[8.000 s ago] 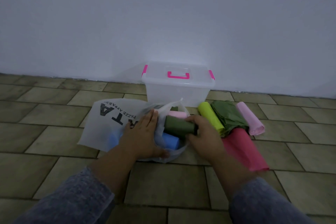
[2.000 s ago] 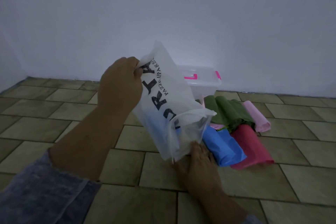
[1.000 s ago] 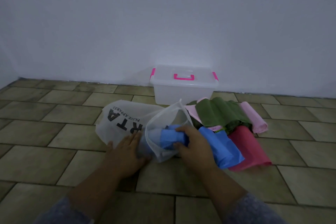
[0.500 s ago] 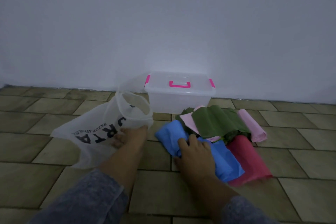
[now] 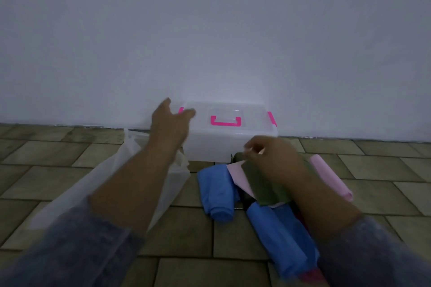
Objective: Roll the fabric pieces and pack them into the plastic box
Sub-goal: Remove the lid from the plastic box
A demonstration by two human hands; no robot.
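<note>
The clear plastic box [image 5: 233,144] stands shut against the wall, with a pink handle [image 5: 225,121] on its lid. My left hand [image 5: 170,123] is raised at the box's left end, fingers spread and holding nothing. My right hand [image 5: 275,158] hovers over the fabric pile with its fingers curled at the top edge of a green piece [image 5: 265,189]; whether they grip it is hidden. A rolled blue piece [image 5: 217,191] lies left of the pile and a second blue piece [image 5: 279,240] lies nearer me. A flat pink piece [image 5: 238,175] shows under the green one.
A limp translucent plastic bag [image 5: 77,196] lies on the tiled floor under my left forearm. A pale pink roll [image 5: 331,177] lies at the right of the pile, and a red piece [image 5: 312,277] peeks out at the bottom. The white wall stands directly behind the box.
My left hand let go of the bag and rose to the box's left end. My right hand left the blue piece and moved up over the green one.
</note>
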